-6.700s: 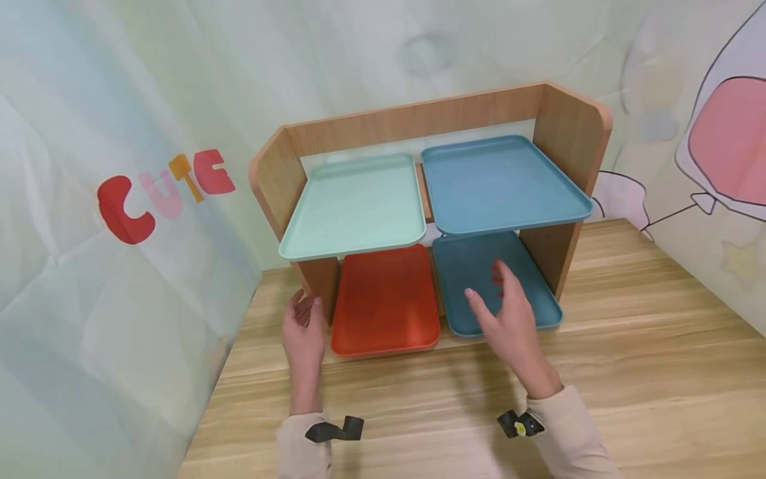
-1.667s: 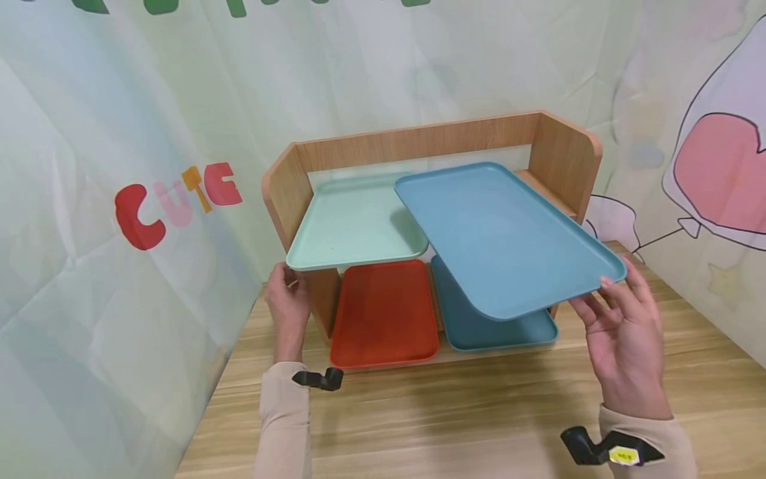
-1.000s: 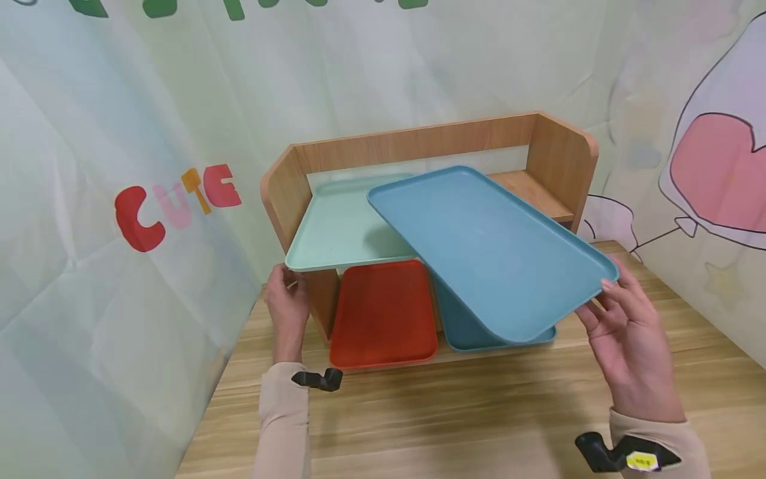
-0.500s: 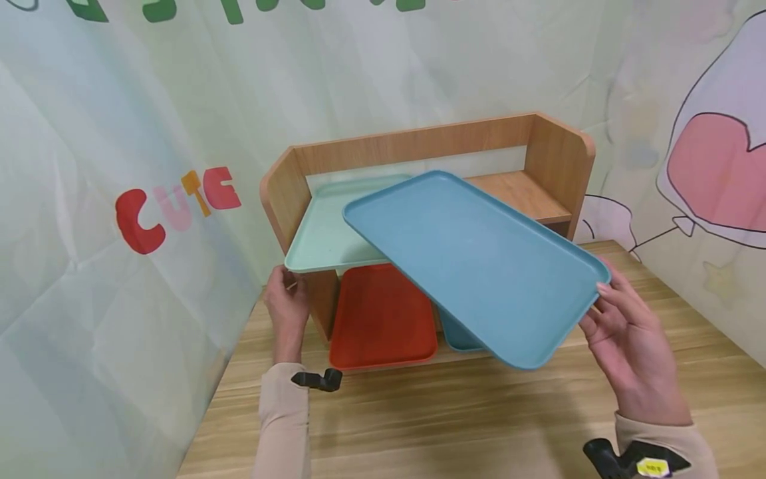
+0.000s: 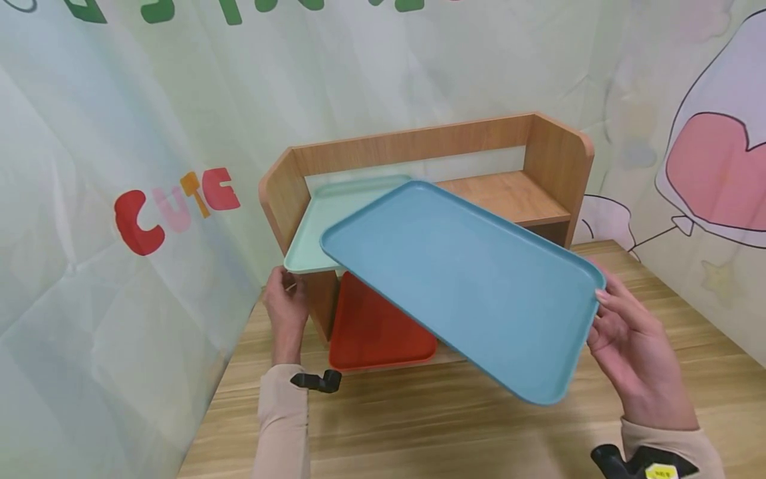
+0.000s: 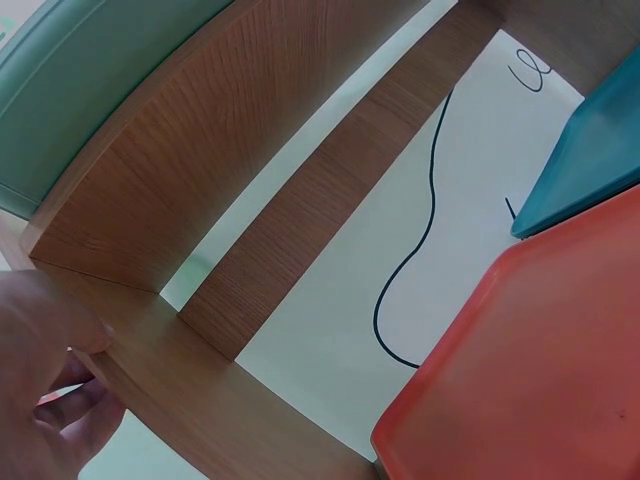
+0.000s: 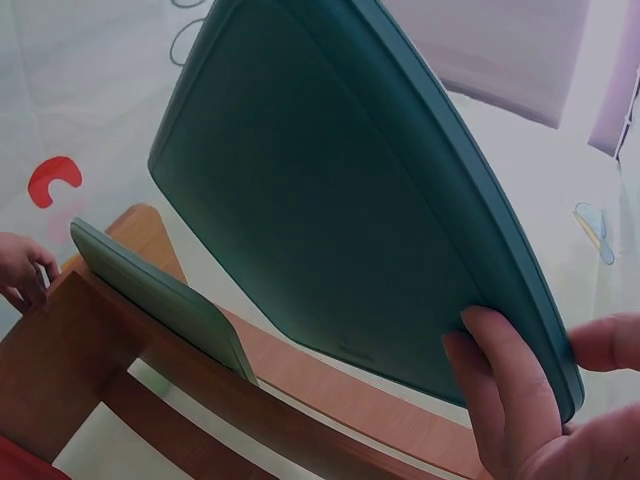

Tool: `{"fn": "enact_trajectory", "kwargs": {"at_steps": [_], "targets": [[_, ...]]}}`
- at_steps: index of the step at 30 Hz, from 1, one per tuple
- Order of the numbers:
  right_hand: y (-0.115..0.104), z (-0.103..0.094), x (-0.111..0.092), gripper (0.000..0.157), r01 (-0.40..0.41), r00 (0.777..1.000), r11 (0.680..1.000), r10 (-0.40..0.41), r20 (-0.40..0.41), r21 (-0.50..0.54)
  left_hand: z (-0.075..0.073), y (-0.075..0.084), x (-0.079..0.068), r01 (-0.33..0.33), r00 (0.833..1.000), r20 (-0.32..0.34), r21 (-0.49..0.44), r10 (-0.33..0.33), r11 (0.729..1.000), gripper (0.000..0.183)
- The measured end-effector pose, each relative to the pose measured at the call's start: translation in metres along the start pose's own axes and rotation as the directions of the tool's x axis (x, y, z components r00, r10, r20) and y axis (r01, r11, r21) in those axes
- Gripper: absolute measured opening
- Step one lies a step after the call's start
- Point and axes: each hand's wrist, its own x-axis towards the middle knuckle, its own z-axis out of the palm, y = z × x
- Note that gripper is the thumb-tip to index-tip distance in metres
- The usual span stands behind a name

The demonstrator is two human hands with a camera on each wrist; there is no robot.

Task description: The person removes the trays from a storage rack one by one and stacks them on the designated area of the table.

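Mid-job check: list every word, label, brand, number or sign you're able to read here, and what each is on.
"CUTE": left part of the printed backdrop.
Green lettering, backdrop's top: cut off by the frame, unreadable.
Yellow label on the black right-wrist mount: too small to read.
Faint mark under the blue tray: too blurred to read.

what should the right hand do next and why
Probably lower the light-blue tray onto the wooden tabletop: it appears clear of the shelf unit, held only at one end by the right hand, while the left hand grips the unit's side panel.
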Motion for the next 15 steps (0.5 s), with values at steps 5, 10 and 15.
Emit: {"fn": "enact_trajectory", "kwargs": {"at_steps": [5, 10, 15], "targets": [[0.0007, -0.0011, -0.0016, 0.05, -0.051, 0.997, 0.999, 0.05, 0.066, 0.016, 0.0001, -0.0005, 0.0006, -0.011, 1.0, -0.011, 0.013, 0.011, 1.0, 0.012], [0.0013, -0.0016, -0.0029, 0.051, -0.082, 0.993, 0.996, 0.085, 0.082, -0.032, 0.0009, -0.0015, 0.0007, -0.014, 1.0, -0.02, 0.01, 0.014, 1.0, 0.014], [0.001, -0.003, -0.0041, 0.052, -0.105, 0.989, 0.992, 0.111, 0.094, -0.072, -0.0001, -0.0015, -0.0012, -0.026, 1.0, -0.009, -0.033, 0.026, 0.999, 0.023]]}}
